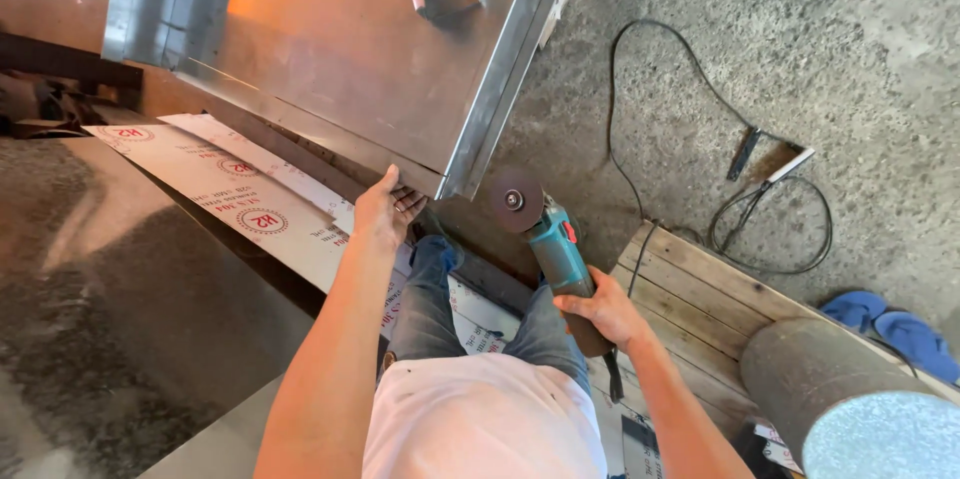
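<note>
The right hand (600, 309) is clamped around the teal angle grinder (555, 249), its long axis pointing far-left, the disc (515, 200) just beside the near corner of the folded sheet-metal panel (350, 49). The left hand (383, 211), fingers together, presses the panel's near edge, left of the disc.
</note>
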